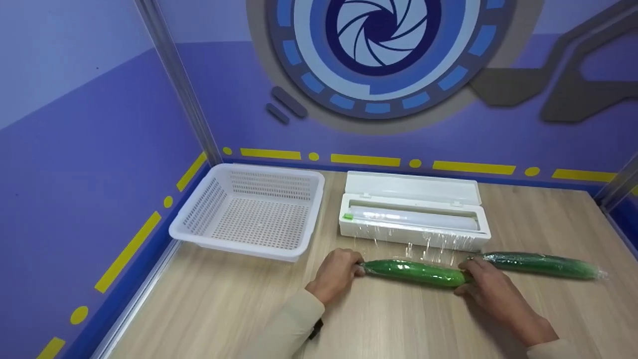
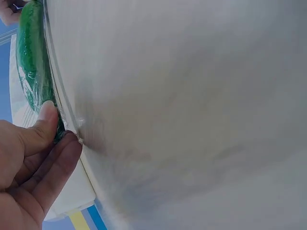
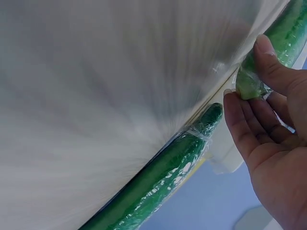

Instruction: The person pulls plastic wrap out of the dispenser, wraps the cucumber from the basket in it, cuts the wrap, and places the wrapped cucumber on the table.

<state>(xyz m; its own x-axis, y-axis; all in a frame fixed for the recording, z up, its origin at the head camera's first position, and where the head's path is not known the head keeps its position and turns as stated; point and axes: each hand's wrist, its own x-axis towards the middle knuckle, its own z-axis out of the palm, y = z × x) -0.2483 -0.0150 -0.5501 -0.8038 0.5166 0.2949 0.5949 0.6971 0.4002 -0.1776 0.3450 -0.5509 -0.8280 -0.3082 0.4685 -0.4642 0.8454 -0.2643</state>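
Note:
A green cucumber [image 1: 416,272] in clear cling film lies crosswise on the table between my two hands. My left hand [image 1: 335,274] pinches its left end, thumb against the fingers, as the left wrist view also shows. At the other end, my right hand [image 1: 491,291] holds the tip between thumb and fingers. A second film-wrapped cucumber [image 1: 546,265] lies just beyond the right hand, untouched in the right wrist view. Behind the held cucumber stands a white cling film box [image 1: 413,239], lid up, with a film roll [image 1: 413,218] inside and loose film hanging over its front.
A white perforated plastic basket [image 1: 244,252] stands at the back left of the wood-grain table [image 1: 224,304]. Blue-purple panels [image 1: 124,164] with yellow dashes border the table at the left and back.

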